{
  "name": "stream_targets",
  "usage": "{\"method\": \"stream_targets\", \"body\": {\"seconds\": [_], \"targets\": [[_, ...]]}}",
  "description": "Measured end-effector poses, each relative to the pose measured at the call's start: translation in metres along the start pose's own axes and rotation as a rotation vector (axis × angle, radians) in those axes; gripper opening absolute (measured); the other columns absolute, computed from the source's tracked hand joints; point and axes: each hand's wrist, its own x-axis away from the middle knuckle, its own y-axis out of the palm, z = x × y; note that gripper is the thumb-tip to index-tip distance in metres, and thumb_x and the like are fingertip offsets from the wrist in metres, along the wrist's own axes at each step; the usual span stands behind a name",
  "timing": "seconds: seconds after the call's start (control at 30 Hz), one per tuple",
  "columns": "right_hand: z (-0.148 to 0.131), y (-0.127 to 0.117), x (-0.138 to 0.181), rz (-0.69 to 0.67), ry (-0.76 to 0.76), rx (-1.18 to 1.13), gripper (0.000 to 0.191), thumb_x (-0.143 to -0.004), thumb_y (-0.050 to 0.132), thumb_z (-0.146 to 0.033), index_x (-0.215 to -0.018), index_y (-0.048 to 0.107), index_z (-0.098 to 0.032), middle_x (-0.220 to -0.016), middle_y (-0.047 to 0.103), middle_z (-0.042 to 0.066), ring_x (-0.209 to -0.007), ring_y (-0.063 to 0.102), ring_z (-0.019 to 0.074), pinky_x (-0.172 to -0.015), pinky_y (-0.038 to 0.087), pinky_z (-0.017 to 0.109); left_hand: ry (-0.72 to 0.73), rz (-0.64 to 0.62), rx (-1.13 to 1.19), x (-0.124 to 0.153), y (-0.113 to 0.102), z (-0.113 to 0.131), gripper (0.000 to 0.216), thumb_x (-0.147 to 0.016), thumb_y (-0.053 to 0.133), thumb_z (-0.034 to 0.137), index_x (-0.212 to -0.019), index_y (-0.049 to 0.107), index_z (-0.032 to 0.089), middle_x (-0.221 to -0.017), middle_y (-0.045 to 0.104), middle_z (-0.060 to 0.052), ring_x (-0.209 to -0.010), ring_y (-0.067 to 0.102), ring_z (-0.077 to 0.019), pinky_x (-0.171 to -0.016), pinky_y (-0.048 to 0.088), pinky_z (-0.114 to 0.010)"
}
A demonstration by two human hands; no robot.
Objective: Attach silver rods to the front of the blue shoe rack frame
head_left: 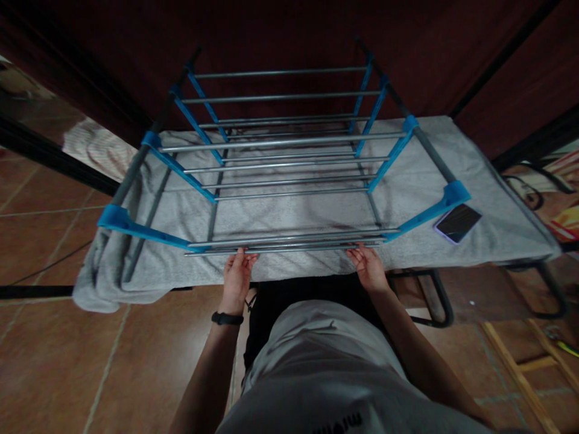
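Note:
A rack of grey metal tubes with blue plastic brackets (149, 233) lies across a grey cloth in front of me. At its near side, a thin metal rod (292, 249) runs crosswise, close beside other rods of the rack. My left hand (237, 276), with a black band at the wrist, pinches this rod toward its left part. Farther right, my right hand (370, 269) has its fingers closed around the same rod, near the right bracket (425, 216). Fingertips are partly hidden behind the rods. Whether the rod's ends sit in the brackets, I cannot tell.
The grey cloth (407, 241) covers a low bench-like surface. A phone (458, 223) lies on it by the right bracket. A dark red panel (280, 30) stands behind the rack. Black metal tubing (438, 295) and a wooden frame (511, 361) are at lower right, over tiled floor.

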Motion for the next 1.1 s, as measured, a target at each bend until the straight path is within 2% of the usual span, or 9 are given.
{"method": "stream_targets", "body": {"seconds": [0.53, 0.77, 1.1], "targets": [[-0.0016, 0.0006, 0.0004, -0.015, 0.006, -0.01, 0.018, -0.07, 0.08, -0.02, -0.075, 0.062, -0.021, -0.077, 0.07, -0.002, -0.073, 0.07, 0.0124, -0.081, 0.063, 0.029, -0.012, -0.006, 0.037, 0.0002, -0.0017, 0.0003, 0.023, -0.073, 0.082, 0.031, -0.073, 0.064, 0.015, -0.072, 0.07, 0.0, -0.069, 0.069, -0.0121, -0.077, 0.055, -0.027], [-0.0025, 0.0028, 0.0015, -0.002, -0.013, 0.003, 0.02, -0.069, 0.081, -0.021, -0.075, 0.061, -0.024, -0.077, 0.07, -0.004, -0.072, 0.07, 0.014, -0.079, 0.063, 0.032, -0.012, -0.014, 0.011, 0.0009, -0.0006, 0.0013, 0.021, -0.075, 0.08, 0.032, -0.076, 0.066, 0.015, -0.073, 0.07, -0.001, -0.069, 0.068, -0.0114, -0.077, 0.054, -0.027], [-0.0023, 0.0019, 0.0003, -0.001, 0.01, -0.007, 0.019, -0.069, 0.08, -0.022, -0.074, 0.062, -0.023, -0.076, 0.07, -0.004, -0.073, 0.069, 0.0125, -0.081, 0.062, 0.031, -0.01, -0.019, 0.012, 0.0003, -0.001, 0.0009, 0.021, -0.075, 0.081, 0.032, -0.076, 0.067, 0.016, -0.071, 0.07, -0.001, -0.068, 0.068, -0.0116, -0.076, 0.054, -0.027]]}}
